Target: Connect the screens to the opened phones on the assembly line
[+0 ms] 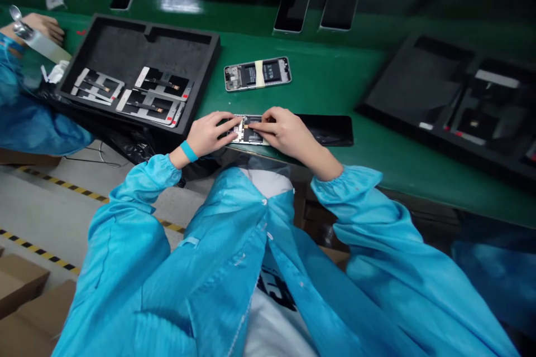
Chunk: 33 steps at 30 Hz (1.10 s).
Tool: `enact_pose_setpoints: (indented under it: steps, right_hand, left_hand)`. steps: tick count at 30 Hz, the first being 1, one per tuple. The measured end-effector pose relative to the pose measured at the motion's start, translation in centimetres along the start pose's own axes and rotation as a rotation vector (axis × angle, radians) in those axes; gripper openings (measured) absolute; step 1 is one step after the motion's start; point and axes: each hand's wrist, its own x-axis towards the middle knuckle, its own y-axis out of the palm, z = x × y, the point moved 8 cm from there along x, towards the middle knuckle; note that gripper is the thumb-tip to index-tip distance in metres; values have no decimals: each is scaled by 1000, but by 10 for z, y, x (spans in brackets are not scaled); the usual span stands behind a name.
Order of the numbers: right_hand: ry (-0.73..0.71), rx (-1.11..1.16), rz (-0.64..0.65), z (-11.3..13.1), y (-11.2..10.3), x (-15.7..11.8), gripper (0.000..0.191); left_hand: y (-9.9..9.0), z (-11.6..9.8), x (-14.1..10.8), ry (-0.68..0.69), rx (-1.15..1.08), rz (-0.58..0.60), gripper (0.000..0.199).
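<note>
left hand (207, 134) curled round edge of open phone chassis (253, 135), holding it steady | right hand (288, 134) narrow, fingertips pressed on chassis | flat on green worktop (335, 78)

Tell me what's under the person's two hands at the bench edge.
An opened phone body lies there, its dark inner panel showing between the left hand and right hand. Whatever sits beneath the palms and fingers is covered.
</note>
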Motion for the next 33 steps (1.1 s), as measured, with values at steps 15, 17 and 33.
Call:
enact_pose_setpoints:
  steps: [15,17,33]
  right_hand:
    - [-6,24,-4,0,0,1,37]
    - [-13,30,1,0,0,1,37]
    - [-15,38,6,3,-3,-1,33]
  left_hand:
    - [3,-1,6,193,79,89,44]
    - [2,1,4,175,40,41,43]
    - [3,-15,6,217,235,131,43]
